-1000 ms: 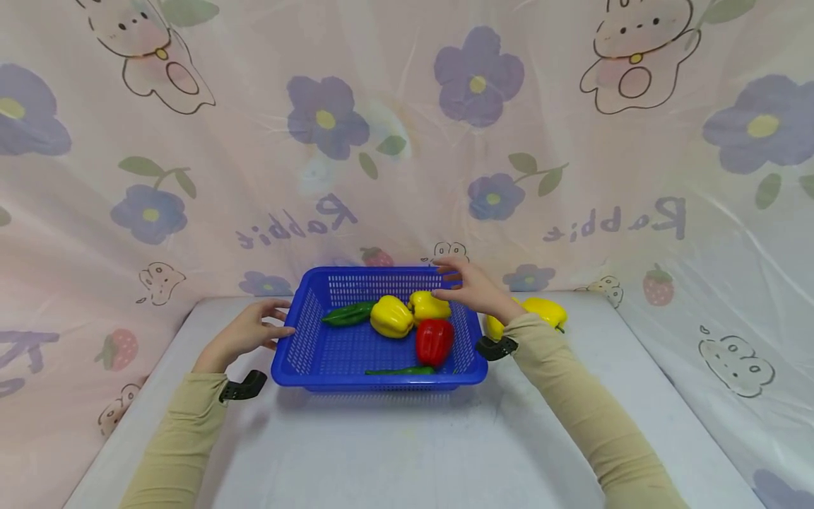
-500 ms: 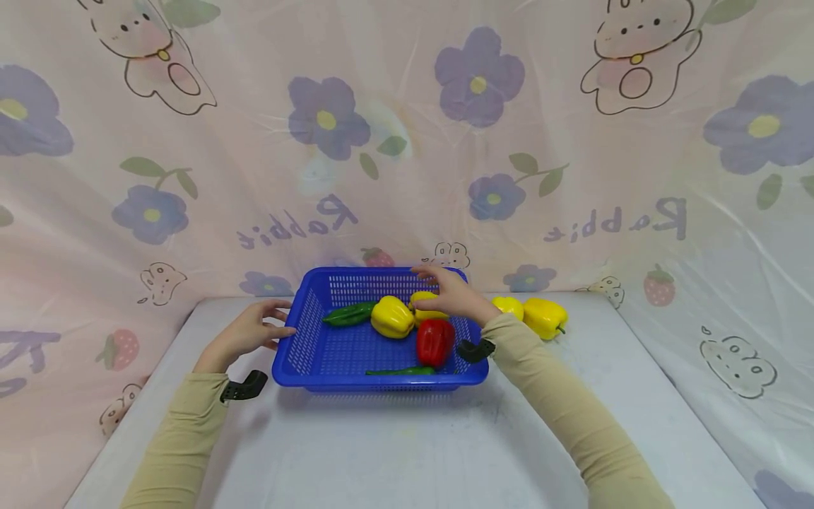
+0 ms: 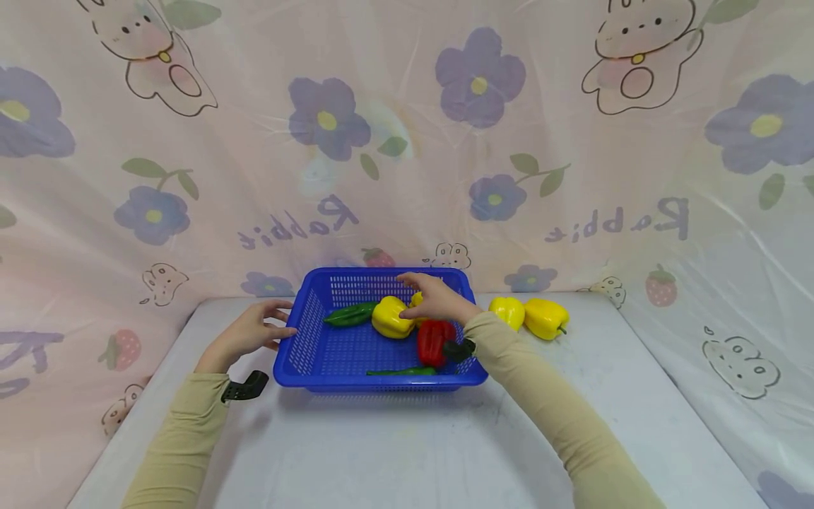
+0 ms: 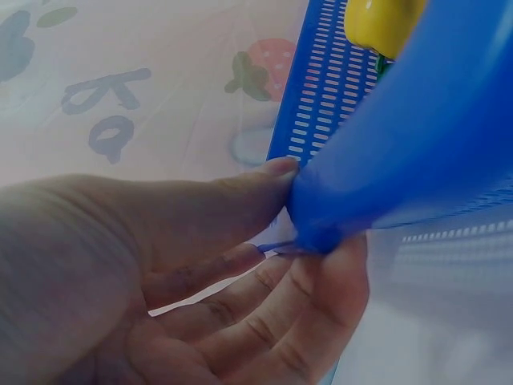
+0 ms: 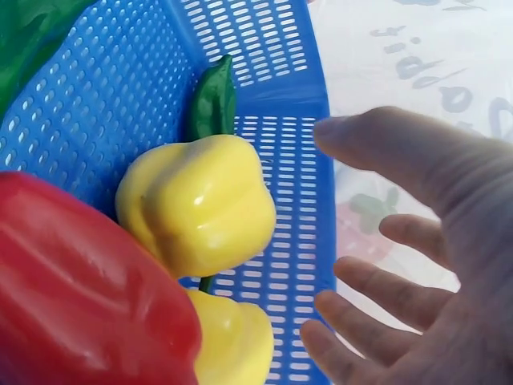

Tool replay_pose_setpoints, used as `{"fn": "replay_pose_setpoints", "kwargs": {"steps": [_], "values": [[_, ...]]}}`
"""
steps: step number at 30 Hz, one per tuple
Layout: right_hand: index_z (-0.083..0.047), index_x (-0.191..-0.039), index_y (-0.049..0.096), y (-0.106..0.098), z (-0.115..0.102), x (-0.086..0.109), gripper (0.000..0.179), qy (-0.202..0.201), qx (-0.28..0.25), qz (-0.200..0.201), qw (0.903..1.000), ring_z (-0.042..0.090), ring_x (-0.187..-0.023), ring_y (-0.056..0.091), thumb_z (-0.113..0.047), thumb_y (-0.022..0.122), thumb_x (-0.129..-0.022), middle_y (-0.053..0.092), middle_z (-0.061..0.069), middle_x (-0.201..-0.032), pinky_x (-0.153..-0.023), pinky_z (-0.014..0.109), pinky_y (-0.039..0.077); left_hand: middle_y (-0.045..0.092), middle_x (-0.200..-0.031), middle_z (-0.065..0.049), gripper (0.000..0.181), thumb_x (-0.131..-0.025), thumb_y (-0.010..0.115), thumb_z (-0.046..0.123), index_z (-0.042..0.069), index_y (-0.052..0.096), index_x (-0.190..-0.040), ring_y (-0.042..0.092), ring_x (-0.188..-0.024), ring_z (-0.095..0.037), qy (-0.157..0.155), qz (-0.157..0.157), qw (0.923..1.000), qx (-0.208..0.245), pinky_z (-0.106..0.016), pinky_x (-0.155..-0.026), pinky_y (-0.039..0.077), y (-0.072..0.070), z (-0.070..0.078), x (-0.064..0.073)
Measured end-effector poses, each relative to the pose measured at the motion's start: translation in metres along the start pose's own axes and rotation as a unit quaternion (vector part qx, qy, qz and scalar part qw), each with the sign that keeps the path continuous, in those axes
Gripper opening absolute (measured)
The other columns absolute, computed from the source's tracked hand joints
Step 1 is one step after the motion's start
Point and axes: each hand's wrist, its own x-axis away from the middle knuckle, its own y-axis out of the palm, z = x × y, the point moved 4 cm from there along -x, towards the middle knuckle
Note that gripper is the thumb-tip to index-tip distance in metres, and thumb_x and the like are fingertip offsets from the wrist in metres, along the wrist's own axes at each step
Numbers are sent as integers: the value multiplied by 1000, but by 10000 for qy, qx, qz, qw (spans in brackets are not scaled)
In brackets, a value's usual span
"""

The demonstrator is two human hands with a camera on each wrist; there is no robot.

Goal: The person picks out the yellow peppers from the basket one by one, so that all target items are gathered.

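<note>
Two hands at a blue basket [image 3: 305,353] on a table.
Left hand [image 3: 251,332] grips the basket's left rim, thumb above, fingers below. Right hand [image 3: 435,298] hovers spread, fingers loose, over a yellow pepper [image 3: 391,317] inside, red pepper [image 3: 432,341] nearer.

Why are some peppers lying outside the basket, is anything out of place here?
Two yellow peppers lie on the table right of the blue basket, apart from those inside. Nothing is spilled, tipped or damaged.
</note>
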Motion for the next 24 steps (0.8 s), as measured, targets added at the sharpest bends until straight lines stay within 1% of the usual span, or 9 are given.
{"fn": "replay_pose_setpoints", "kwargs": {"steps": [7, 9, 13, 18, 24], "values": [[-6, -140, 45, 7, 1, -6, 69, 109, 101, -142, 9998, 34, -126, 45, -19, 78, -81, 48, 16, -139, -103, 44, 39, 51, -116, -28, 60, -90, 66, 8, -9, 35, -139, 65, -83, -26, -2, -16, 10000, 1, -39, -68, 57, 0, 0, 0], [-6, -140, 47, 9, 0, -8, 69, 144, 85, -175, 9997, 33, -126, 44, -19, 79, -80, 49, 15, -138, -104, 43, 38, 51, -117, -28, 60, -90, 66, 8, -9, 35, -139, 65, -84, -26, -5, -19, 10000, 3, -39, -68, 57, 0, 0, 0], [-8, -138, 50, 12, -1, -10, 66, 141, 218, -218, 9994, 30, -125, 46, -19, 80, -80, 51, 14, -136, -104, 42, 38, 51, -117, -27, 60, -90, 66, 9, -8, 35, -139, 65, -84, -26, -10, -9, 10000, -3, -39, -68, 57, 0, -1, 0], [-5, -137, 49, 17, -1, -14, 65, 61, 417, -239, 9988, 29, -124, 46, -17, 79, -80, 51, 16, -136, -106, 41, 36, 51, -116, -27, 61, -90, 67, 9, -9, 35, -139, 65, -84, -26, 26, -14, 10000, -3, -39, -68, 57, 0, 0, 0], [-2, -138, 47, 24, -3, -20, 69, 167, 419, -347, 9984, 29, -127, 43, -16, 79, -80, 48, 16, -138, -107, 41, 34, 51, -115, -27, 59, -90, 66, 7, -9, 36, -138, 65, -83, -26, -9, 16, 10000, -6, -40, -68, 57, 1, 0, 0]]}}
